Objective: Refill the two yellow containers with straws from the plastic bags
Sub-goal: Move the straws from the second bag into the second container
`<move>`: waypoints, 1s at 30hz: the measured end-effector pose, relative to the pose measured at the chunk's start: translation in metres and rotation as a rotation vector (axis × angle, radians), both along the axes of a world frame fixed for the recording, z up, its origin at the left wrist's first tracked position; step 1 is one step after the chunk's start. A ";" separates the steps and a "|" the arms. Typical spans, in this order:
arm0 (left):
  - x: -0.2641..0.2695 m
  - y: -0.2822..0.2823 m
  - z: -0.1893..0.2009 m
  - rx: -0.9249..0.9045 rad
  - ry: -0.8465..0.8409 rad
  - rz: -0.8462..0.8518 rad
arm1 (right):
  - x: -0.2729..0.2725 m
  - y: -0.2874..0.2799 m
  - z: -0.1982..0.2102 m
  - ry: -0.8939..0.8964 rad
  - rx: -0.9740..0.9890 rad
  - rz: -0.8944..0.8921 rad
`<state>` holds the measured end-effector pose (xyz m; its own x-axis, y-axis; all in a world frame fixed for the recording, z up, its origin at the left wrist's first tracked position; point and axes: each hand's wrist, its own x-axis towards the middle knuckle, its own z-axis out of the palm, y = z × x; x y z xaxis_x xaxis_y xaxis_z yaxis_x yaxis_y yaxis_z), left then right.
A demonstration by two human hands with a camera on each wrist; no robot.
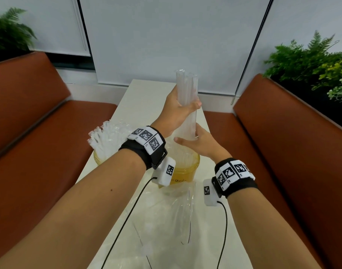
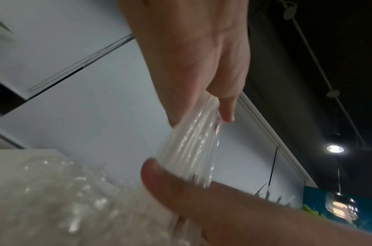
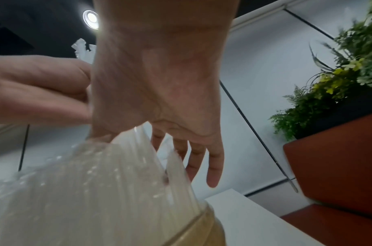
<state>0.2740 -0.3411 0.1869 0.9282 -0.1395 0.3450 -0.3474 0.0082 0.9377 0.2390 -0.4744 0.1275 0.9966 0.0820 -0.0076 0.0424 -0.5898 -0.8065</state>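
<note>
My left hand [image 1: 186, 104] grips a bundle of clear straws [image 1: 186, 88], held upright above the table; in the left wrist view its fingers [image 2: 227, 108] wrap the straws [image 2: 191, 144]. Below it, my right hand [image 1: 193, 137] rests loosely against the bundle's lower end, fingers [image 3: 201, 158] nearly straight. Under both hands stands a yellow container [image 1: 183, 171] with straws in it [image 3: 96, 191]. A second yellow container [image 1: 98, 159] to its left holds a fan of wrapped straws [image 1: 102, 136].
An empty clear plastic bag [image 1: 166, 214] lies crumpled on the narrow white table [image 1: 143, 98] in front of the containers. Brown benches [image 1: 40, 123] flank the table on both sides. Plants [image 1: 311, 61] stand behind the right bench. Wrist cables trail over the table.
</note>
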 end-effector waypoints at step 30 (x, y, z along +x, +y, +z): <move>-0.047 0.036 0.021 0.104 -0.180 0.041 | 0.011 0.027 -0.013 -0.171 0.210 -0.104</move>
<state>0.2274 -0.3051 0.2078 0.8583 -0.1462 0.4919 -0.5077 -0.1029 0.8554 0.2496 -0.4471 0.1149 0.9852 -0.0383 0.1674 0.1363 -0.4187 -0.8978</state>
